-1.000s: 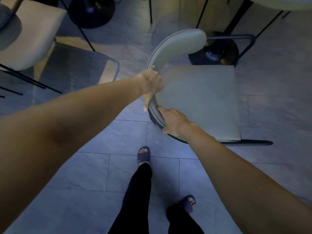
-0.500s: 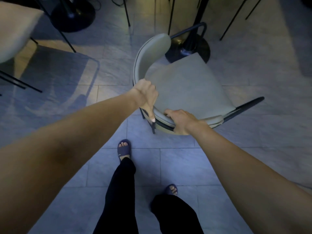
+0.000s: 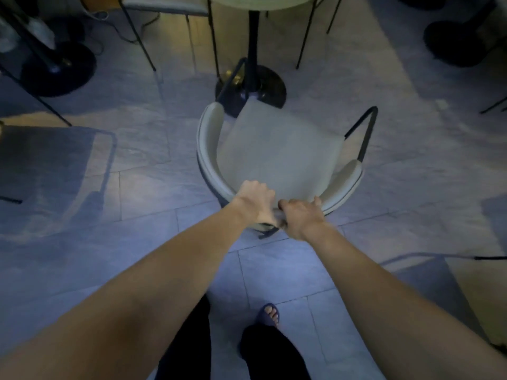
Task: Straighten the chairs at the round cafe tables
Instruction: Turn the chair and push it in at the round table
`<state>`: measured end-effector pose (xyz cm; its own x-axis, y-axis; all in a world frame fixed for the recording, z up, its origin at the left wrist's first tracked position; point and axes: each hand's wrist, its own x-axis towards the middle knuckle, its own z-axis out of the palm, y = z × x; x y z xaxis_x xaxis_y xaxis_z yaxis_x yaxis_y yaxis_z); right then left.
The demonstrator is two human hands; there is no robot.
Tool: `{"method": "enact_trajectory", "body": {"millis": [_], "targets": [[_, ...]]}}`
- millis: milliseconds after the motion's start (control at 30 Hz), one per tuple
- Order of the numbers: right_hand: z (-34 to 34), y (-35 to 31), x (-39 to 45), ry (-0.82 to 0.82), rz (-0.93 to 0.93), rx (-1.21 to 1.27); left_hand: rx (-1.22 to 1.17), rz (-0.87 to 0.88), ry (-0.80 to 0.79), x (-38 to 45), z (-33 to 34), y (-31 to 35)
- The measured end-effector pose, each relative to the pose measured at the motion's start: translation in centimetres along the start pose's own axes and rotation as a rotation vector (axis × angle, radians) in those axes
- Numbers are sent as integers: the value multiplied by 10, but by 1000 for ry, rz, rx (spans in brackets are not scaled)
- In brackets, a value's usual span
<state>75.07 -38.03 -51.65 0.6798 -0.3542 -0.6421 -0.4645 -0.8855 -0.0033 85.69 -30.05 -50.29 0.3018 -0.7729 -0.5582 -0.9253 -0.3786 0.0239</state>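
Head view: both arms reach forward and down to one chair on the tiled floor point(image 3: 137, 187).
Chair: the chair point(image 3: 277, 154) sits in the middle of the scene, directly ahead of the person, its curved backrest point(image 3: 208, 149) on the near side and its seat opening toward the far side.
Table: the round table point(image 3: 258, 1) stands just beyond the chair; its dark base point(image 3: 263, 86) lies at the far edge of the seat.
Left hand: the left hand point(image 3: 256, 201) is curled closed over the near rim of the backrest.
Right hand: the right hand point(image 3: 300, 215) is likewise wrapped closed on the same rim, just beside the left, almost touching it.
Axis: seat front to backrest runs roughly far to near, skewed slightly, the seat's far corner pointing at the base.
Key relation: the table is straight beyond the hands, chair between.
Nearer hand: neither clearly; both grip at the middle of the back.
Next move, as a judgement: a straight push away from the body should tuck the chair in, with a small twist to square it.
Risk: the front legs, hidden under the seat, may knock the base.
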Motion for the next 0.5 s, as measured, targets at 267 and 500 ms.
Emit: {"method": "enact_trajectory", "body": {"millis": [267,500], "targets": [[4,-54,31,11,7,167,338,104,-97,13,10,-126],[3,-54,35,114,-21,147,344,117,4,14,15,-114]]}}
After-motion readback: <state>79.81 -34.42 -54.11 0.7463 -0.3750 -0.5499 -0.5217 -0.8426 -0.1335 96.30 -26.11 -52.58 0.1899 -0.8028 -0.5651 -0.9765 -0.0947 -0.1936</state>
